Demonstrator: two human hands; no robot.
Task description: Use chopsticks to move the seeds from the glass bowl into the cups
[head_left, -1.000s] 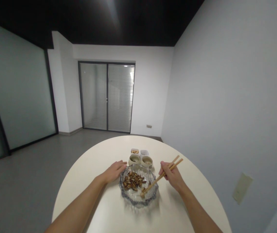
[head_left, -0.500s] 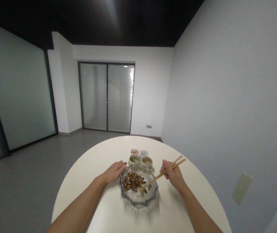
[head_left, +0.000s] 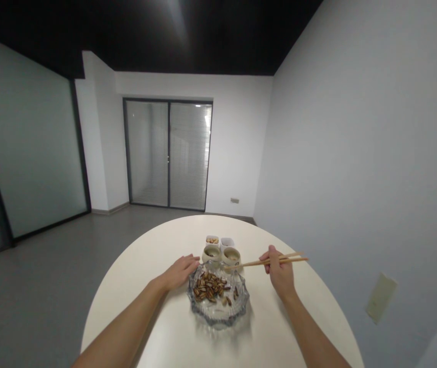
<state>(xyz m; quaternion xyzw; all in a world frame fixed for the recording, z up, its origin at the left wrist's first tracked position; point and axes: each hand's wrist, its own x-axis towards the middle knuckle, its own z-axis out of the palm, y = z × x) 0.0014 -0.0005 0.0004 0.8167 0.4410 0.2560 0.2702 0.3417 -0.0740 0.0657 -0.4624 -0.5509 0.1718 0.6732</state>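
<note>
A clear glass bowl (head_left: 218, 318) with a scalloped rim stands on the table, with many brown striped seeds (head_left: 208, 286) heaped at its left and a few loose at its right. My left hand (head_left: 182, 271) lies flat at the bowl's left rim, fingers stretched out. Wooden chopsticks (head_left: 256, 263) are gripped in my right hand (head_left: 279, 268), right of the bowl. Their tips are over the bowl's far rim, in front of the right beige cup (head_left: 232, 254); whether they pinch anything is too small to tell. A second beige cup (head_left: 211, 252) is beside it.
Behind the cups are a small white dish of pale nuts (head_left: 212, 240) and another white dish (head_left: 227, 242). All stand on a round white table (head_left: 157, 327). A white wall (head_left: 356, 153) rises on the right.
My right hand has moved right and slightly away from me, lifting the chopstick tips from the bowl's middle to its far rim. The chopsticks now lie nearly level. My left hand stays put.
</note>
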